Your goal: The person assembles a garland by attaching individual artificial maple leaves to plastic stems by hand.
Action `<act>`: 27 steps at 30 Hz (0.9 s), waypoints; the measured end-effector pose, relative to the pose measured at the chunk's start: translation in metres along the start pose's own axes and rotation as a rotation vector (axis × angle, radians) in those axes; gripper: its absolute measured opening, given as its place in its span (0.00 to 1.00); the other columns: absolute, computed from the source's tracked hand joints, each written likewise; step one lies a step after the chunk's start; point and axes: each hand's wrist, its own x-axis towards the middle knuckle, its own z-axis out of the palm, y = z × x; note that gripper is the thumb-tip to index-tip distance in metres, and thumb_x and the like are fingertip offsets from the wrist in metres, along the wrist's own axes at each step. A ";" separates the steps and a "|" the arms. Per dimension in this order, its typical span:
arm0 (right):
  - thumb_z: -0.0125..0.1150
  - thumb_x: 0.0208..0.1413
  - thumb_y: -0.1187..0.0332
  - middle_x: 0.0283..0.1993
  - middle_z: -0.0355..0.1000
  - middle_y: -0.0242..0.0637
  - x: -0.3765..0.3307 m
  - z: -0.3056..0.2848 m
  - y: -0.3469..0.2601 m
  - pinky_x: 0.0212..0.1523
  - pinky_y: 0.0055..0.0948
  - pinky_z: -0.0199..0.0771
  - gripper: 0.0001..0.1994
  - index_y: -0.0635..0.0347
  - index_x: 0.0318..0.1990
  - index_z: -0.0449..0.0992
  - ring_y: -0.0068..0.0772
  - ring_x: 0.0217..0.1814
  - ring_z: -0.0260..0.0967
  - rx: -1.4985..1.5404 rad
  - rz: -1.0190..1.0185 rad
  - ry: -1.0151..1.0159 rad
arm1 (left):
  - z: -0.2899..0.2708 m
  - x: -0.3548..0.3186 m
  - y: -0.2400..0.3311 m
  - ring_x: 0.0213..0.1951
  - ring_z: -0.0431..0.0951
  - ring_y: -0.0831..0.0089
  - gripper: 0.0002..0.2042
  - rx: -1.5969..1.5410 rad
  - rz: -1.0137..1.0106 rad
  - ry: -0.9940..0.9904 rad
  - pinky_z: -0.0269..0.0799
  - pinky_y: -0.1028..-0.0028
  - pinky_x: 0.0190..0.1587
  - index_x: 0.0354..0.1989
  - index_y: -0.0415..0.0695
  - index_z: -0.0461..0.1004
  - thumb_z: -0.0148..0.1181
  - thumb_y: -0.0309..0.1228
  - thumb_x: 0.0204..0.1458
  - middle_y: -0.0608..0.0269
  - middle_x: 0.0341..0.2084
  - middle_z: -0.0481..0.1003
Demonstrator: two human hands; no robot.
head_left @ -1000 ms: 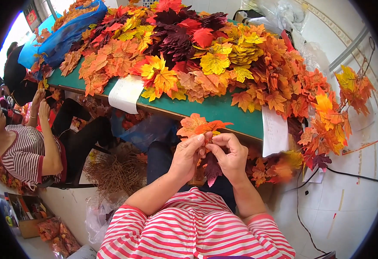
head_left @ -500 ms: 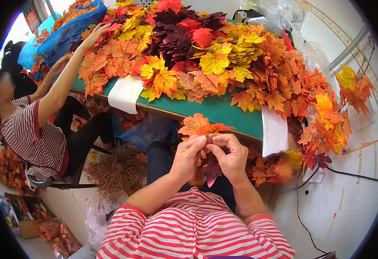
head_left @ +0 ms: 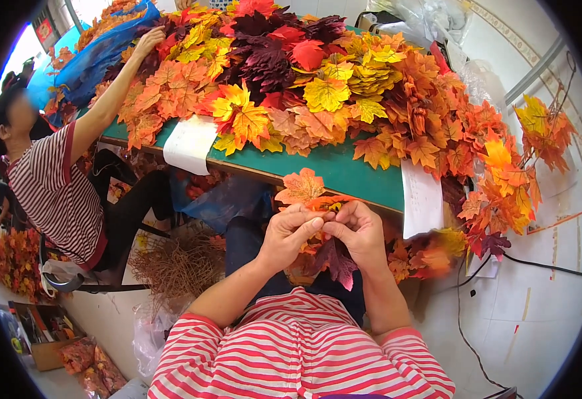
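Observation:
In front of my lap, my left hand (head_left: pixel 289 234) and my right hand (head_left: pixel 359 234) meet, fingertips pinched close together. Between them is a spray of artificial maple leaves. Its pale orange leaf (head_left: pixel 302 187) rises above my left fingers, toward the table's edge. A dark purple leaf (head_left: pixel 339 265) hangs below my right fingers, and more orange leaf shows behind the hands. The stem joint is mostly covered by my fingertips.
Heaped artificial leaves (head_left: pixel 264 63) cover the green table (head_left: pixel 264 161) ahead. Two paper sheets (head_left: pixel 191 143) hang over its edge. A co-worker (head_left: pixel 61 179) sits at left, one hand on the pile. Brown stems (head_left: pixel 178 266) lie below; a black cable (head_left: pixel 550 268) runs at right.
My hands have turned slightly, my left fingers now more level, and the purple leaf has swung right. The co-worker leans back a little, the reaching hand now closed near the leaves.

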 end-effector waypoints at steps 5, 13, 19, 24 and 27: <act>0.60 0.50 0.79 0.33 0.72 0.35 -0.001 0.002 -0.005 0.36 0.19 0.73 0.07 0.62 0.33 0.66 0.20 0.33 0.71 0.085 0.053 -0.003 | -0.002 0.004 0.004 0.29 0.67 0.81 0.09 -0.018 -0.046 -0.037 0.63 0.80 0.34 0.39 0.41 0.79 0.56 0.30 0.53 0.69 0.21 0.72; 0.57 0.52 0.79 0.35 0.72 0.35 -0.008 0.004 0.001 0.39 0.18 0.72 0.07 0.63 0.36 0.66 0.19 0.34 0.70 0.024 -0.010 0.065 | 0.005 0.003 0.002 0.28 0.67 0.81 0.09 -0.040 -0.073 -0.006 0.64 0.79 0.33 0.38 0.40 0.79 0.56 0.29 0.53 0.68 0.22 0.73; 0.57 0.52 0.79 0.34 0.72 0.35 -0.011 0.007 -0.001 0.38 0.19 0.72 0.07 0.63 0.36 0.66 0.19 0.34 0.70 0.033 -0.018 0.087 | 0.005 -0.002 0.005 0.26 0.68 0.81 0.09 0.073 -0.010 -0.020 0.64 0.79 0.31 0.39 0.40 0.78 0.56 0.28 0.53 0.67 0.21 0.72; 0.58 0.52 0.79 0.33 0.72 0.35 -0.012 0.005 0.000 0.36 0.18 0.72 0.07 0.64 0.36 0.66 0.19 0.33 0.70 0.028 -0.002 0.038 | 0.004 -0.002 0.008 0.24 0.70 0.79 0.08 0.198 0.080 -0.023 0.65 0.79 0.29 0.39 0.39 0.78 0.56 0.27 0.52 0.64 0.20 0.72; 0.58 0.52 0.79 0.32 0.72 0.34 -0.015 0.006 0.002 0.35 0.18 0.72 0.07 0.64 0.35 0.66 0.20 0.32 0.71 -0.015 -0.013 0.043 | 0.007 -0.004 0.008 0.23 0.71 0.76 0.08 0.280 0.150 0.008 0.66 0.78 0.28 0.38 0.39 0.78 0.56 0.26 0.51 0.62 0.19 0.73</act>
